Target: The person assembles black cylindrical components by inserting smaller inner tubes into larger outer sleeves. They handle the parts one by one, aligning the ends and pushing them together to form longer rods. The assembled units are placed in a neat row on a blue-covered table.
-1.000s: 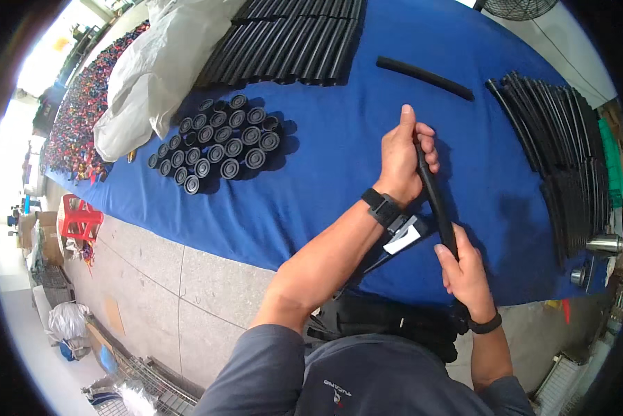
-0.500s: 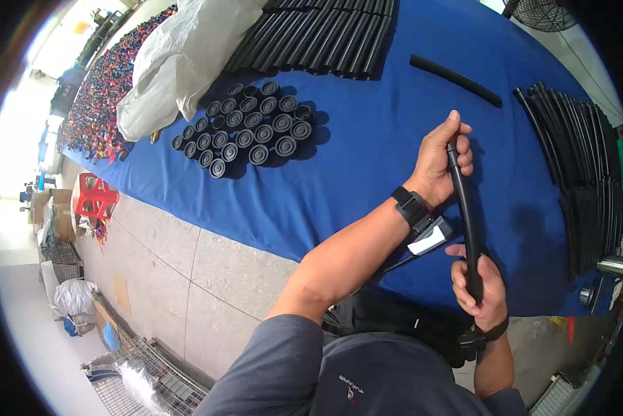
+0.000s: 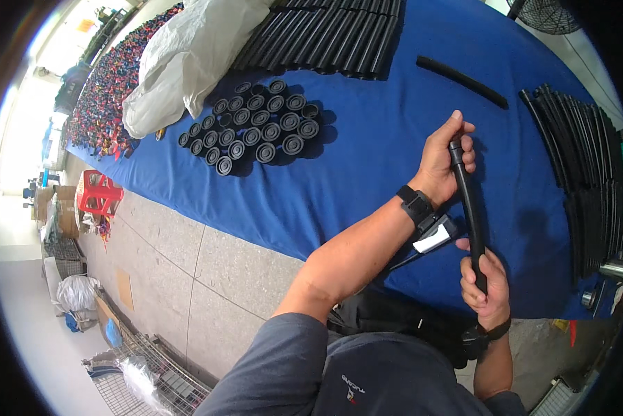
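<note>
Between my two hands a slim black tube (image 3: 469,204) slants over the blue cloth. My left hand (image 3: 444,156) is closed round its upper end, just at a wider collar, with the thumb pointing up. Lower down, my right hand (image 3: 487,288) wraps the thicker bottom end, fingers curled over it. What lies inside either palm is hidden. A similar dark tube (image 3: 462,82) rests alone on the cloth beyond my left hand. Near my left wrist sits a small black device with a white face (image 3: 434,238).
Several round black caps (image 3: 265,151) stand grouped on the blue cloth (image 3: 367,145). Behind them lie rows of black tubes (image 3: 332,41) beside white plastic sheeting (image 3: 187,55). More thin tubes (image 3: 578,139) are stacked at the right edge. A red stool (image 3: 98,193) stands on the floor.
The whole view has shifted slightly, so the table things sit a little further right. More of the tube's collar shows below my left fingers. Both hands keep hold of the tube.
</note>
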Motion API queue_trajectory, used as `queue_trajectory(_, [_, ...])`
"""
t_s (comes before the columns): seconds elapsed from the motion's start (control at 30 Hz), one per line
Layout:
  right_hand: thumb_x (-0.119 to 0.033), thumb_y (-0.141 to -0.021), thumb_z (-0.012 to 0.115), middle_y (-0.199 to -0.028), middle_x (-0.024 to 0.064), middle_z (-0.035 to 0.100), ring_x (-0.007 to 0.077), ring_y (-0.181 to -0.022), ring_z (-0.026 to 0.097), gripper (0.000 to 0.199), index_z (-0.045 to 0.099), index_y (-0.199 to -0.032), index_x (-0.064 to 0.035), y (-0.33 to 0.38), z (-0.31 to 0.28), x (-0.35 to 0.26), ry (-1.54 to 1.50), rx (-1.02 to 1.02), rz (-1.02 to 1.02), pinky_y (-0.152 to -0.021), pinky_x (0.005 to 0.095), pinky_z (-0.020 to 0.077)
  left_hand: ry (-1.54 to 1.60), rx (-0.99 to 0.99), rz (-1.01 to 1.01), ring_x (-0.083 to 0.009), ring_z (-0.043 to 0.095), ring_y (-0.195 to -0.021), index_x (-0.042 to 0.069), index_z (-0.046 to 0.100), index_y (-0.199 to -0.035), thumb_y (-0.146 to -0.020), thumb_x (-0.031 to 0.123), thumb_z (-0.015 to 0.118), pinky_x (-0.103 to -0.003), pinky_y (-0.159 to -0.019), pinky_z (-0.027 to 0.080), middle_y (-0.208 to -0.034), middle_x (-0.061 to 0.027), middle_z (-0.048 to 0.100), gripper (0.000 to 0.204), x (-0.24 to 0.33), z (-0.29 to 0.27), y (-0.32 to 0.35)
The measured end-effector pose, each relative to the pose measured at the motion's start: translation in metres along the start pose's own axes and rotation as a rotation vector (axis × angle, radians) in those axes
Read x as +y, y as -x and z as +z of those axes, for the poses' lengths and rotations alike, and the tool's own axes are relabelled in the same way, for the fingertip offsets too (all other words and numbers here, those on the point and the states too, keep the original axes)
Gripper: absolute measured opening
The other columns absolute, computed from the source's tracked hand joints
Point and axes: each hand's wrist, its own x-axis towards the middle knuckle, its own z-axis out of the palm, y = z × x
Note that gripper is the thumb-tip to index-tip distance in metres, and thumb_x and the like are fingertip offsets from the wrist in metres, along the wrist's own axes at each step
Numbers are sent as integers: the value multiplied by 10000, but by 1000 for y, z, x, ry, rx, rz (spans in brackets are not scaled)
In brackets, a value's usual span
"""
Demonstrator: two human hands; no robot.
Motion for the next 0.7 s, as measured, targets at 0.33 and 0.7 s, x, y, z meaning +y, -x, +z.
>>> queue_trajectory(0.33, [-255, -1040, 597, -851, 94, 598, 114, -488, 551, 474, 485, -1369, 67, -3, -7, 10, -129, -122, 41, -345, 238, 419, 58, -98, 13, -105, 511, -568, 82, 610, -991, -977, 437, 696, -264, -517, 440, -691, 4, 544, 366, -2, -1, -1])
queue_trajectory(0.7, [-344, -1046, 590, -824, 78, 646, 94, -468, 520, 504, 527, -1373, 34, 3, 6, 3, -263, -146, 156, -390, 235, 398, 42, -31, -46, -86, 415, -595, 78, 625, -979, -991, 400, 686, -245, -531, 360, -724, 39, 465, 328, 6, 5, 6])
